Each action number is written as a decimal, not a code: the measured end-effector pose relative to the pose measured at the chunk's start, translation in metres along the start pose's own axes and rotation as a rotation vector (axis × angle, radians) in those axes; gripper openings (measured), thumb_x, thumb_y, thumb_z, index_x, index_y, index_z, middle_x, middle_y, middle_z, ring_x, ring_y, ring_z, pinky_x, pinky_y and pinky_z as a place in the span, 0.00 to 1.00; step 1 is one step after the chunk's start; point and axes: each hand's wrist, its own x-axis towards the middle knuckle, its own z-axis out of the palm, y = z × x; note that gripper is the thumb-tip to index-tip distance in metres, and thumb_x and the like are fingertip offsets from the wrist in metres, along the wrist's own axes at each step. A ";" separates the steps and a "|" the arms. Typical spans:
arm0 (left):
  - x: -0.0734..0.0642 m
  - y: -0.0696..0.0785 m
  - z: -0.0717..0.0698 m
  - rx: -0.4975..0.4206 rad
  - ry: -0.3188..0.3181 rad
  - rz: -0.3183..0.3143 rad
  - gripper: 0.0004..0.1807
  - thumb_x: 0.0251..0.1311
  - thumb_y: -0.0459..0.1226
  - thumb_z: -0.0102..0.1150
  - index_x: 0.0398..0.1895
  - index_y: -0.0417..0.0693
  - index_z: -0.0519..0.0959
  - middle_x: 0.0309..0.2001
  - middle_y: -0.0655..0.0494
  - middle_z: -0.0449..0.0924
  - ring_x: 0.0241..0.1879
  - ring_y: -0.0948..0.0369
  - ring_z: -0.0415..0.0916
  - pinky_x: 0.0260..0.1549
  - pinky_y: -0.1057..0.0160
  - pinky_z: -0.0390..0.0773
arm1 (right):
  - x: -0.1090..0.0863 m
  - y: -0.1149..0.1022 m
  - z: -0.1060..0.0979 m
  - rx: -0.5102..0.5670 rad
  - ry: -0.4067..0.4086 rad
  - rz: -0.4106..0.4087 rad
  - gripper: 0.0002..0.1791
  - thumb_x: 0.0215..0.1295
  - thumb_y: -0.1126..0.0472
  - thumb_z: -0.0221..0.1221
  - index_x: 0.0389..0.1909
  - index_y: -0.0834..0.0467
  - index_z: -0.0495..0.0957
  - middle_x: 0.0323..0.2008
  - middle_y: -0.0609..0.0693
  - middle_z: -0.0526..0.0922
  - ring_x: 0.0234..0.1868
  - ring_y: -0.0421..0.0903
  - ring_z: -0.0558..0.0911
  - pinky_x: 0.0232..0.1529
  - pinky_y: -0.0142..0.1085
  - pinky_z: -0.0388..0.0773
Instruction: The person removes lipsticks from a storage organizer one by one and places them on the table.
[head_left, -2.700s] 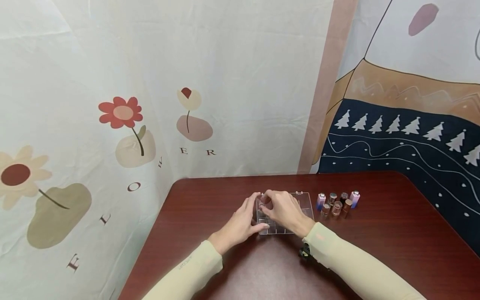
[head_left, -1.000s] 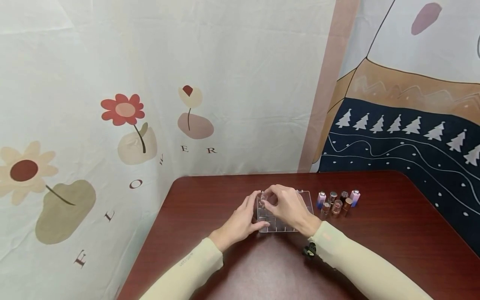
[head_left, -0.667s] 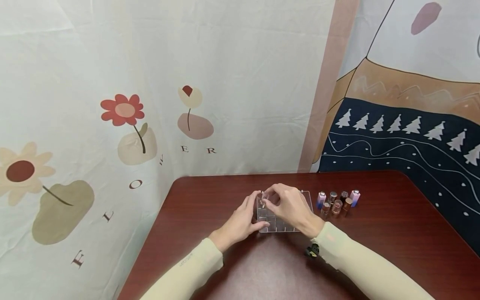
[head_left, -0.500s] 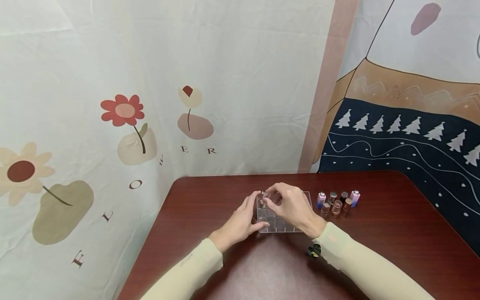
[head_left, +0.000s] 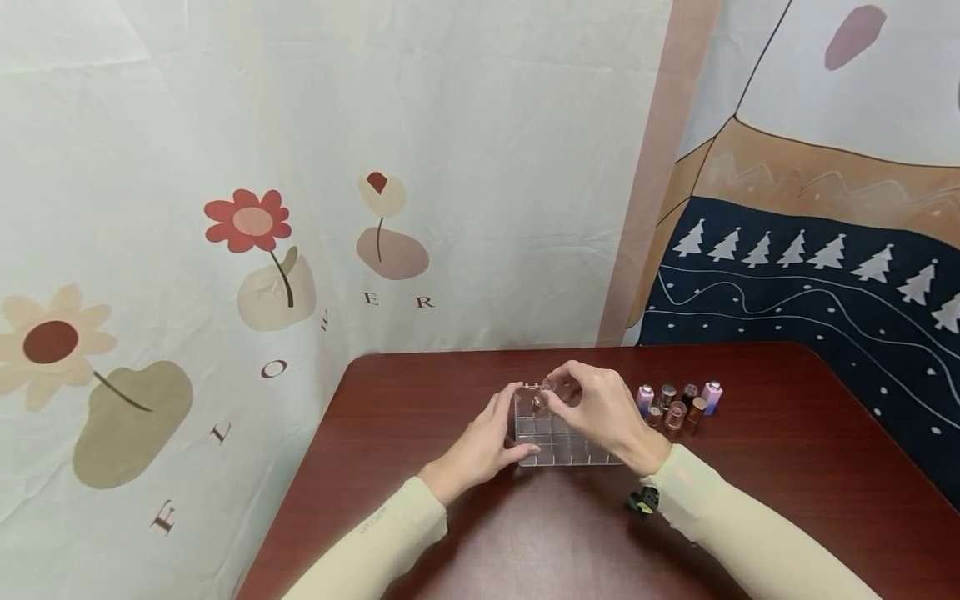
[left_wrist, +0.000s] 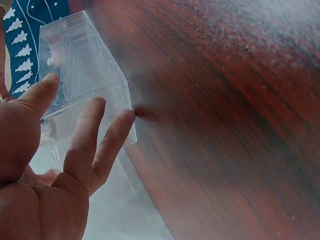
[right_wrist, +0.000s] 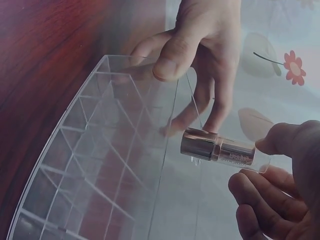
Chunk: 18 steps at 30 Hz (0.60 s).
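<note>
A clear plastic compartment box (head_left: 542, 448), divided into small cells, rests on the table. My left hand (head_left: 472, 446) braces its left side with spread, fairly straight fingers; the thumb lies at the near left corner. In the left wrist view, fingertips of the left hand (left_wrist: 75, 165) touch the transparent wall. My right hand (head_left: 603, 410) is over the back row of cells. Between thumb and fingers it pinches a small lipstick tube (right_wrist: 220, 149) by the see-through end, and the shiny rose-brown metal end points toward the box.
To the right of the box stands a cluster of several small cosmetic tubes (head_left: 676, 414), some metallic brown and some pink-to-blue. The red-brown wooden table (head_left: 525, 533) ends at a printed cloth backdrop (head_left: 480, 317) behind and at both sides.
The right hand has shifted right and slightly up from the back left corner of the box, with the lipstick still pinched. The left hand has stayed in place.
</note>
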 end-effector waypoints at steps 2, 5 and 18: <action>0.000 0.000 0.000 -0.023 -0.007 -0.002 0.56 0.72 0.45 0.84 0.91 0.42 0.56 0.75 0.35 0.76 0.40 0.62 0.91 0.47 0.59 0.93 | 0.000 0.001 -0.002 0.005 0.004 0.000 0.11 0.68 0.64 0.81 0.47 0.57 0.92 0.35 0.47 0.95 0.32 0.38 0.91 0.35 0.35 0.91; 0.000 0.000 -0.001 -0.049 -0.015 -0.003 0.56 0.72 0.44 0.84 0.91 0.42 0.55 0.75 0.34 0.76 0.39 0.62 0.91 0.45 0.62 0.92 | -0.001 0.003 -0.005 0.010 0.009 0.001 0.10 0.68 0.64 0.81 0.47 0.57 0.92 0.36 0.48 0.95 0.32 0.38 0.91 0.35 0.36 0.91; 0.001 0.000 0.000 -0.095 -0.017 -0.001 0.55 0.72 0.41 0.84 0.90 0.41 0.56 0.74 0.34 0.77 0.37 0.63 0.90 0.43 0.66 0.91 | -0.009 0.013 -0.019 0.016 0.037 -0.011 0.11 0.66 0.68 0.81 0.46 0.57 0.93 0.38 0.47 0.95 0.32 0.38 0.90 0.34 0.36 0.91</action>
